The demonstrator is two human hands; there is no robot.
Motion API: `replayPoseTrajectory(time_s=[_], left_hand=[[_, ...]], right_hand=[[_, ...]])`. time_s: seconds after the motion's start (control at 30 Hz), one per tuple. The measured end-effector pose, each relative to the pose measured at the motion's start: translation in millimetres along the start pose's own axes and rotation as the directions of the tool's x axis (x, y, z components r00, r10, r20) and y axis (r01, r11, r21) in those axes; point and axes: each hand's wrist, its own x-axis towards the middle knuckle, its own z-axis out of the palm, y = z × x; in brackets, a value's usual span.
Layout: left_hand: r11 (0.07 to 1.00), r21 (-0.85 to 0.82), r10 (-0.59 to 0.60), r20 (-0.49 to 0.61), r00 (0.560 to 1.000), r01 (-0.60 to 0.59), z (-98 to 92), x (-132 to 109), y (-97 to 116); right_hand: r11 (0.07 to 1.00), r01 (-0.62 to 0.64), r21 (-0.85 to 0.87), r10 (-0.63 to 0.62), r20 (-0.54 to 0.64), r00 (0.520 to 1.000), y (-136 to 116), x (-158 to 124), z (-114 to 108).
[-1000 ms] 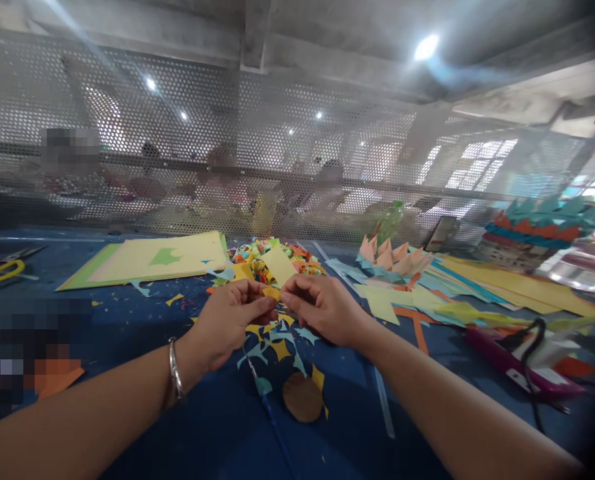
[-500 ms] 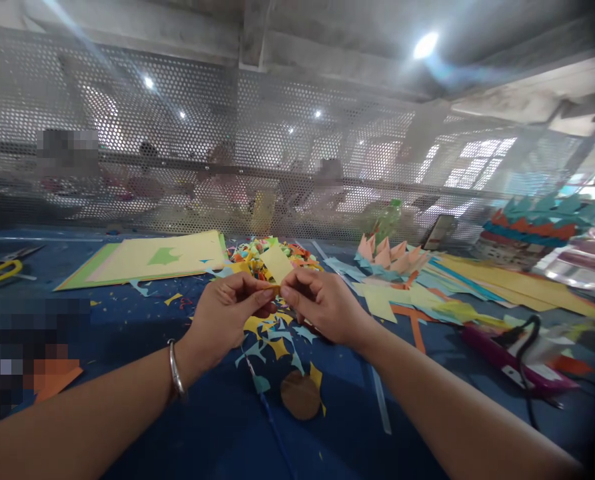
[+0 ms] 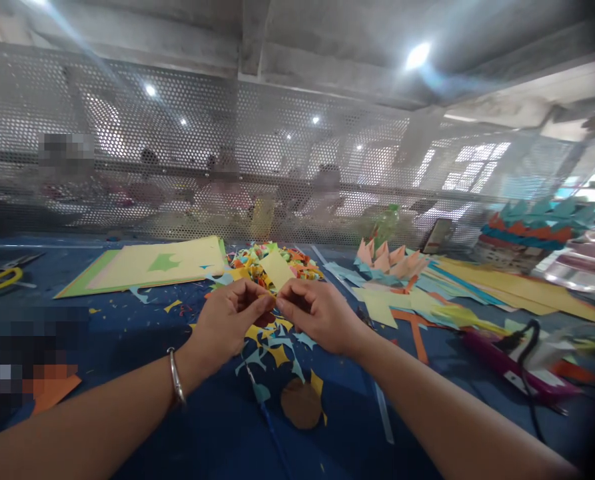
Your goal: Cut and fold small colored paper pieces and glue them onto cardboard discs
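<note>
My left hand (image 3: 227, 320) and my right hand (image 3: 324, 317) meet fingertip to fingertip above the middle of the table. Both are closed in a pinch on a small yellow paper piece, mostly hidden by the fingers. Just behind them a pale yellow paper piece (image 3: 276, 268) lies against a heap of colourful paper scraps (image 3: 247, 255). Blue and yellow offcuts are scattered below the hands, among them a yellow scrap (image 3: 278, 355). Nearer to me are a round brown disc (image 3: 301, 404) and a thin blue-handled tool (image 3: 263, 393).
Stacked paper sheets (image 3: 122, 270) lie at the left, beyond yellow-handled scissors (image 3: 0, 281). At the right stand a peach folded-paper piece (image 3: 384, 257) and a layered paper stack (image 3: 527, 233), with a magenta device (image 3: 497, 363) and its black cable nearer. A perforated metal screen (image 3: 177, 160) rises behind.
The view has tilted up slightly. My fingertips have drawn closer together around the yellow paper, so less of it shows.
</note>
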Motion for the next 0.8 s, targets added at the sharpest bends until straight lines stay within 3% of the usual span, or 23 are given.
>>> replayPoseTrajectory(time_s=[0.23,0.37,0.8], left_hand=[[0.967,-0.238,-0.105,-0.029,0.994,0.095,3.7,-0.3,0.3],[0.935,-0.342,-0.116,-0.045,0.992,0.094,5.8,-1.3,2.1],[0.923,-0.350,-0.204,-0.085,0.975,0.162,4.6,-4.2,4.0]], right_hand=[[0.997,0.038,-0.069,-0.041,-0.043,0.998,2.5,0.2,1.7],[0.977,0.086,-0.196,-0.103,-0.082,0.991,1.8,-0.1,1.7],[0.909,0.179,-0.377,-0.194,-0.001,0.981,-2.0,-1.9,6.0]])
